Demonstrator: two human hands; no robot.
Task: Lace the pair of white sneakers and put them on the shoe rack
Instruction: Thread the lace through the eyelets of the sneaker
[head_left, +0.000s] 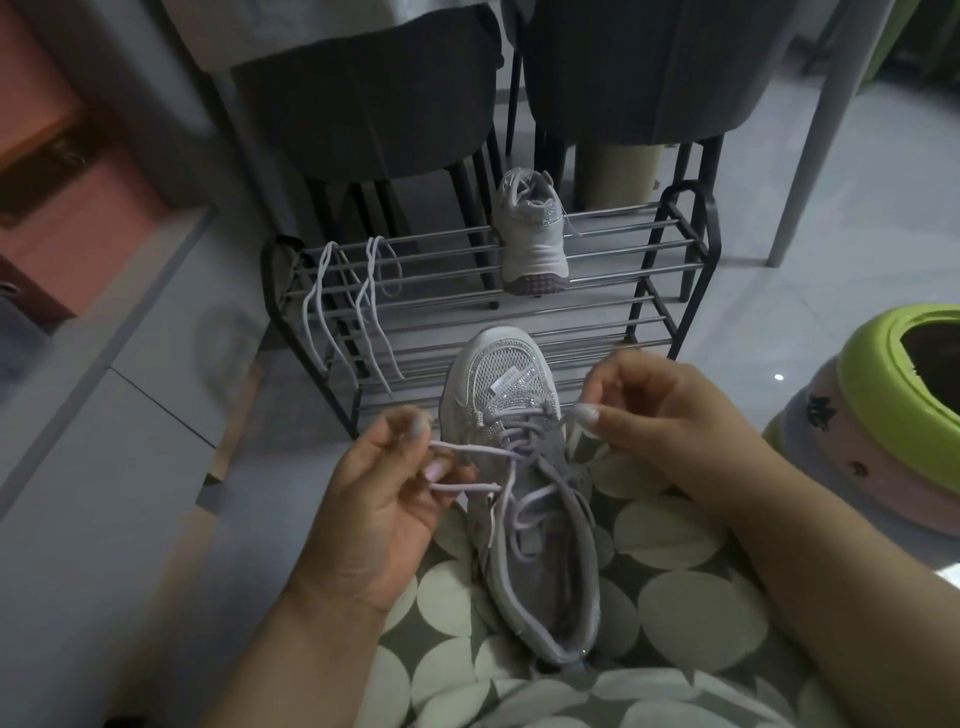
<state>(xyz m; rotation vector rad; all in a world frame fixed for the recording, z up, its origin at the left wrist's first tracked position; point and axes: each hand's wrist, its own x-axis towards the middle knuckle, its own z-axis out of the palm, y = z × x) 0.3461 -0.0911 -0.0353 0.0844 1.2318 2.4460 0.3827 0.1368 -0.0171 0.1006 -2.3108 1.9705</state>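
Lacing is seen under way on 1 pale grey-white mesh sneaker with glittering trim (511, 447), which is laid lengthwise on a lap covered in green fabric printed with large cream circles (670, 603), its toe pointed toward the black-framed shoe rack with chrome bars (597, 283). A pale lilac shoelace (511, 512) is threaded through the lower eyelets and left loose over the tongue. Its 2 free strands on that side are pinched by the left hand (384, 499), fingers curled around them just beside the sneaker's left edge. The other end of the lace is pinched between thumb and forefinger of the right hand (670, 410), held near the right side of the toe box.

A 2nd matching sneaker (532, 236) is set on the rack's top tier, near its middle, with the heel and sole turned toward the camera. A spare pale shoelace (358, 306) is draped over the bars at the rack's left end, its strands hanging down across the tiers.

Behind the rack, 2 dark grey upholstered chairs (363, 88) are seen on the pale tiled floor (831, 218). A lime-green and pink round container (893, 410) is placed at the right edge of the view.
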